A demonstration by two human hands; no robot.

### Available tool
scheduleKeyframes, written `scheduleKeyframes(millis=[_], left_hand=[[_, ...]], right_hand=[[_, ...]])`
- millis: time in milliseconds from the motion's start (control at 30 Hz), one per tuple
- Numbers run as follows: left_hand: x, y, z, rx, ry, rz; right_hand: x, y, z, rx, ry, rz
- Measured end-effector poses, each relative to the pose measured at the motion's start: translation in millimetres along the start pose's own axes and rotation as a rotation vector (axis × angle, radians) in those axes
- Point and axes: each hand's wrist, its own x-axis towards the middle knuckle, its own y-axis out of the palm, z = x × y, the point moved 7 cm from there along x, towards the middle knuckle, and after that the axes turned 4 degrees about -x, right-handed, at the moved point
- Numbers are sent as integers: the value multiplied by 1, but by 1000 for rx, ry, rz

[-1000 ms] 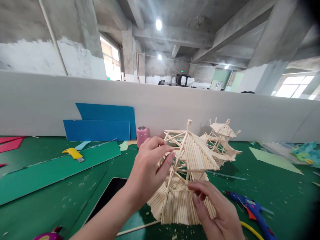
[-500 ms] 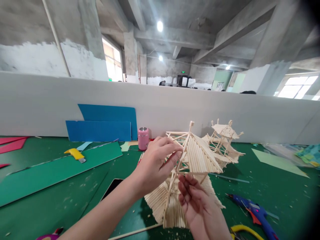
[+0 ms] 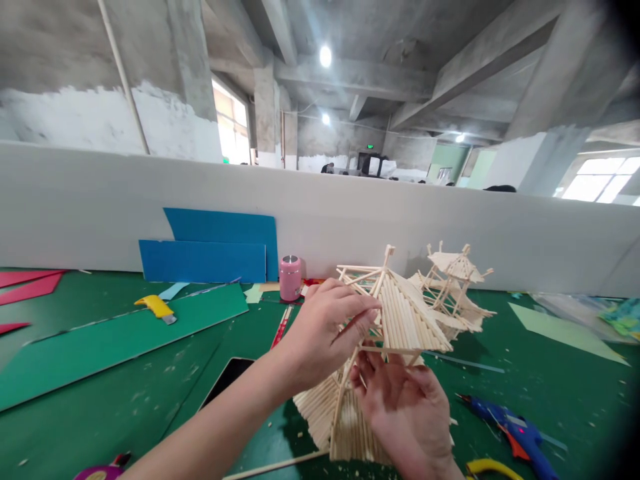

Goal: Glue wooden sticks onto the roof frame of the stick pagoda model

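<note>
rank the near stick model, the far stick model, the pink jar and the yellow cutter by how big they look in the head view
1. Near stick model, even partly covered
2. Far stick model, though it stands farther back
3. Pink jar and yellow cutter: too alike to rank

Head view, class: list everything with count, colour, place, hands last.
Table: 1, green, foreground
Partition: 1, white, behind table
Nearer model: 1, pale wood, centre
Farther model: 1, pale wood, behind right
Loose stick: 1, pale, bottom
Glue gun: 1, blue, right
Tool: 1, yellow, bottom right
Board: 1, green, left
Cutter: 1, yellow, on board
Boards: 2, blue, against partition
Canister: 1, pink, beside blue boards
Sheets: several, red, far left
Sheet: 1, light green, right
Flat object: 1, black, left of centre
Unclear item: 1, purple, bottom left
Scraps: many, mixed, table
Lights: 3, white, ceiling
Left hand: 1, bare, at nearer model
Right hand: 1, bare, below left hand
</note>
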Motion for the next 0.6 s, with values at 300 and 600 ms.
scheduleKeyframes(millis=[300, 600], left_hand=[[-4, 2, 1, -44, 2, -12], [-2, 5, 3, -100, 0, -33]], right_hand=[[0, -1, 4, 13, 14, -64], [0, -21, -7, 114, 42, -270]])
